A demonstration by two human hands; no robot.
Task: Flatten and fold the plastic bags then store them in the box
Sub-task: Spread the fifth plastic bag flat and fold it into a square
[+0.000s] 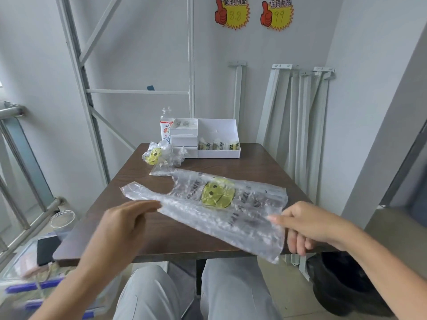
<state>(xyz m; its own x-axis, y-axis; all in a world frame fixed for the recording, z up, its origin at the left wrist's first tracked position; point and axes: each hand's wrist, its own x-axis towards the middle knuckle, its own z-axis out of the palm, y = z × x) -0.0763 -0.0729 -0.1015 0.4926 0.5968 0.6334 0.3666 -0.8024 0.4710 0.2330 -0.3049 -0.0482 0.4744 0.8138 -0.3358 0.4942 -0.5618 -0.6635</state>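
Head view: a clear plastic bag [217, 204] with a yellow smiley lies stretched across the near half of the tabletop [161, 239], its near edge lifted. The left hand [122, 227] pinches that edge toward the handle end, and the right hand [307, 225] pinches the opposite end near the near right corner. A white box [215, 139] holding folded bags stands at the far edge, with a crumpled bag [159, 155] just beside it.

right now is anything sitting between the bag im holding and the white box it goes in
Nothing visible blocks it. The bag, pinched by the left hand and right hand, faces bare table up to the white box and its open section. The crumpled bags lie off to the left, by its drawers.
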